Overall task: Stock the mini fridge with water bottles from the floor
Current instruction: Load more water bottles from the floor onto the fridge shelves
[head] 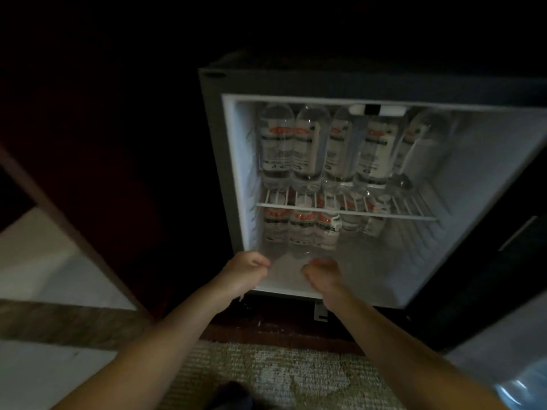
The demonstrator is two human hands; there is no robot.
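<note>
Head view is showing me the mini fridge [229,173] largely stocked: water bottles [307,146] are standing above the wire shelf [408,216] and below it. Left hand [247,266] and right hand [321,272] are hovering below that shelf, fingers curled, gripping nothing visible. I am judging a few spaces unfilled.

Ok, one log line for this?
fridge open | upper bottles in row on shelf | lower bottles under it | left hand curled, empty, at lower opening | right hand same
</note>
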